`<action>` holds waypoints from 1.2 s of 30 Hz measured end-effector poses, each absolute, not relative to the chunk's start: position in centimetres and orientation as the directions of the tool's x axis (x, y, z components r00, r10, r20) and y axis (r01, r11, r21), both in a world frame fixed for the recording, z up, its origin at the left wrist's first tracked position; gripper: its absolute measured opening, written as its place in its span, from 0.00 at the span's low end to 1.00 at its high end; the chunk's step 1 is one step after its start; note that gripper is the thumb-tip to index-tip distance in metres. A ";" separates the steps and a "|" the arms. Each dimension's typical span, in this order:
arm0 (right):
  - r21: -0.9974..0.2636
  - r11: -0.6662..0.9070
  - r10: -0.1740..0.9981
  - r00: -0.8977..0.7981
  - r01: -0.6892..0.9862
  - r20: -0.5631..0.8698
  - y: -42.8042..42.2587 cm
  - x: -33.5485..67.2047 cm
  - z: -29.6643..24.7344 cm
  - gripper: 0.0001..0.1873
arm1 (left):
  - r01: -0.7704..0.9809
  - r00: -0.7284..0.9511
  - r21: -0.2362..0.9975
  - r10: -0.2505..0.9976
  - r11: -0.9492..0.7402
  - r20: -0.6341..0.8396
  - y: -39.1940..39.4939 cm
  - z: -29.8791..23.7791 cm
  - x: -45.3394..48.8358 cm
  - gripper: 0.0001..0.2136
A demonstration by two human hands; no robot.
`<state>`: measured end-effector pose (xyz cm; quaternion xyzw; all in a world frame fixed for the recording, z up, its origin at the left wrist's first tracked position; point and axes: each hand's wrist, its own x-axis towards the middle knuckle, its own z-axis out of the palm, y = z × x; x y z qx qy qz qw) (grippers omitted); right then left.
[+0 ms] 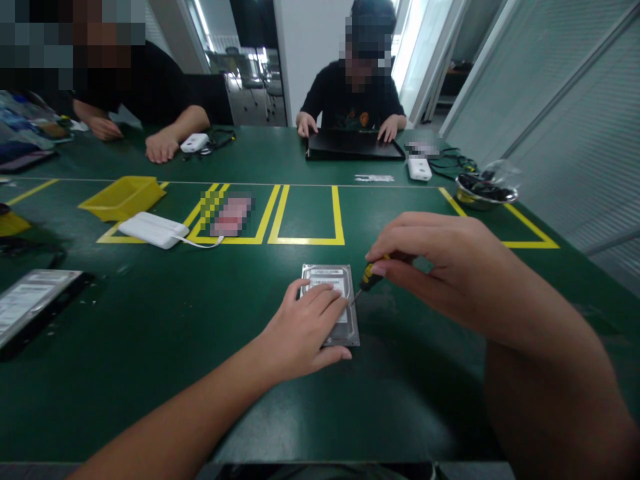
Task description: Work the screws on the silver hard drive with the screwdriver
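Observation:
A small silver hard drive point(353, 330) lies flat on the green table, its white label partly covered by my left hand point(313, 317). The fingers of that hand rest across the drive's top, holding it down, with the thumb at its near edge. Between the thumb and fingers of my right hand point(425, 260) is a small screwdriver point(369, 277) with a black and yellow handle. It tilts down to the left, and its thin tip meets the drive's right edge. Whether the tip sits in a screw is too small to tell.
A larger hard drive point(35, 300) lies at the left. Farther back are a yellow bin point(123, 197), a white power bank point(153, 230) with a cable, and a metal bowl point(485, 193) of dark parts. Across the table sit two people, one touching a black laptop-like panel point(355, 145).

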<state>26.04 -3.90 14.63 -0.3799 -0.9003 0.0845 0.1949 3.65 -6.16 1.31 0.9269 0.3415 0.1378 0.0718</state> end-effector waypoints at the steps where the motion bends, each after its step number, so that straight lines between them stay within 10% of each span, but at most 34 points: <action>1: -0.303 0.694 0.720 -0.630 0.653 0.292 -3.9 26.1 14.6 0.07 | 0.613 0.729 0.229 0.653 -0.756 0.205 -6.2 1.3 3.7 0.32; 36: -0.352 0.724 0.684 -0.680 0.593 0.263 -4.0 26.5 14.6 0.07 | 0.623 0.724 0.210 0.657 -0.753 0.209 -6.1 1.0 3.7 0.34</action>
